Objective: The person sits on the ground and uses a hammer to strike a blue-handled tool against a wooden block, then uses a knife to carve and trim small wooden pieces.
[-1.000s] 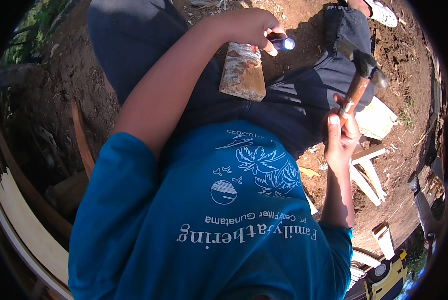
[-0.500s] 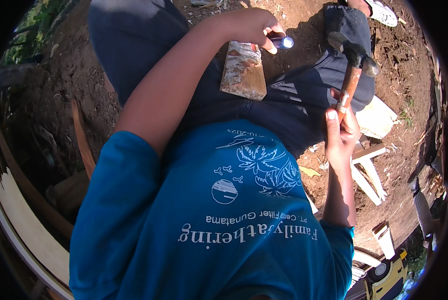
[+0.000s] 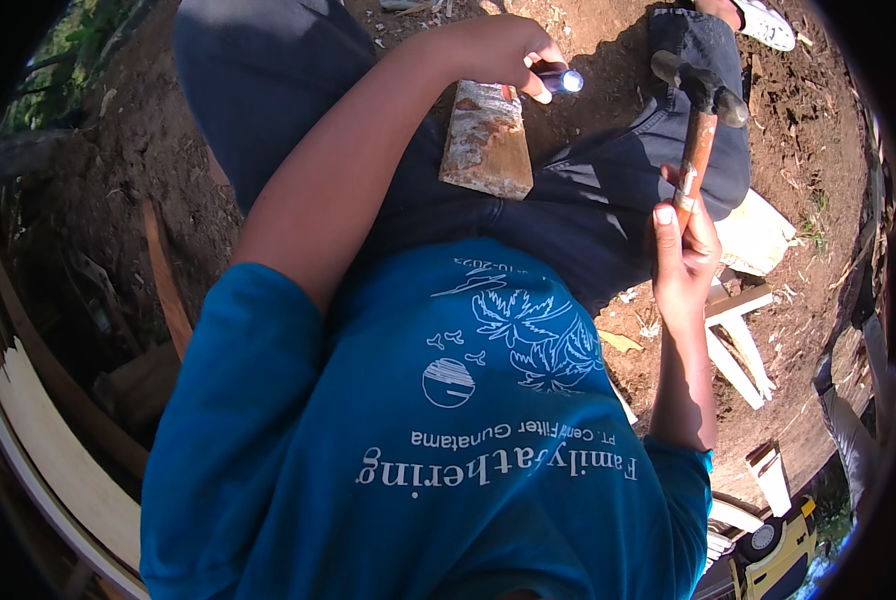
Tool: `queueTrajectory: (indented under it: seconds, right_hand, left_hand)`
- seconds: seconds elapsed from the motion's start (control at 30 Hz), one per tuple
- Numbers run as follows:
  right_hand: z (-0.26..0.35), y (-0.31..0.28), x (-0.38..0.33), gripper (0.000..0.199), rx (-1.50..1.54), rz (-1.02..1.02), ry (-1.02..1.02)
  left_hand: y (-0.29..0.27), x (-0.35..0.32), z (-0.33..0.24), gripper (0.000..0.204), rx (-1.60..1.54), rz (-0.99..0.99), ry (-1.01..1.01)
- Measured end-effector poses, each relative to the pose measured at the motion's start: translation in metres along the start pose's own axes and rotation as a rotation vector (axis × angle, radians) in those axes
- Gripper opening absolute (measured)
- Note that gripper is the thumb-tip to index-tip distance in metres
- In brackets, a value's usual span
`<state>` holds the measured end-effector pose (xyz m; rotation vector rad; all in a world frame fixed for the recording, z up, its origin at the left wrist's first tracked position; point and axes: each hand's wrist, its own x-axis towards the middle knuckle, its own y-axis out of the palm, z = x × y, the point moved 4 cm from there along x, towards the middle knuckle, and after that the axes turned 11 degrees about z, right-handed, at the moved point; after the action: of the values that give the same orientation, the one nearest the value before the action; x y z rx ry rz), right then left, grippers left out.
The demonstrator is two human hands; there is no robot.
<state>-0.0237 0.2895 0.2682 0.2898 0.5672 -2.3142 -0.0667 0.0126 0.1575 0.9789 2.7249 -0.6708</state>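
Head view: the hammer (image 3: 701, 110) has swung up from 1 second ago, its head now over the right knee, the right hand (image 3: 684, 255) clenched on its handle. The left hand (image 3: 496, 52) pinches a small shiny piece (image 3: 565, 81) at the wooden block's (image 3: 486, 140) far edge on the lap; a blow looks imminent.

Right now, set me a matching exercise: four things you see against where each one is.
Things:
1. hammer
2. wooden block
3. small shiny piece
4. white planks

Places:
A. lying on the dirt
B. resting on the lap
C. pinched in the left hand
D. held upright in the right hand

Pairs: 1-D, 2-B, 3-C, 4-A
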Motion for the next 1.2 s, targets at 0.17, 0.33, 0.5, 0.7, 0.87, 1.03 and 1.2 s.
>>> queueTrajectory:
  seconds: [0.17, 0.33, 0.5, 0.7, 0.87, 1.03, 1.2]
  right_hand:
    - [0.002, 0.005, 0.001, 0.041, 0.019, 0.015, 0.021]
    - [-0.009, 0.017, 0.004, 0.043, 0.034, 0.136, 0.148]
    - [0.001, 0.009, 0.002, 0.043, 0.048, -0.040, -0.008]
    - [0.012, 0.004, 0.011, 0.041, 0.013, -0.073, -0.040]
    - [-0.009, -0.001, 0.024, 0.041, -0.157, 0.157, 0.192]
    - [0.014, 0.011, 0.011, 0.042, 0.046, -0.059, -0.081]
    - [0.001, 0.010, 0.002, 0.042, 0.073, -0.033, 0.046]
  left_hand:
    - [0.000, 0.002, 0.007, 0.036, 0.135, -0.070, 0.086]
    - [0.003, 0.006, 0.011, 0.037, 0.054, -0.026, 0.066]
    - [0.004, 0.004, 0.009, 0.038, -0.045, 0.006, -0.032]
    - [0.002, 0.004, 0.012, 0.039, 0.035, -0.034, 0.037]
    - [-0.002, 0.009, 0.023, 0.040, 0.253, -0.023, 0.095]
    - [0.004, 0.013, 0.027, 0.031, 0.086, 0.003, 0.020]
    - [-0.014, 0.004, 0.019, 0.037, -0.030, -0.179, 0.050]
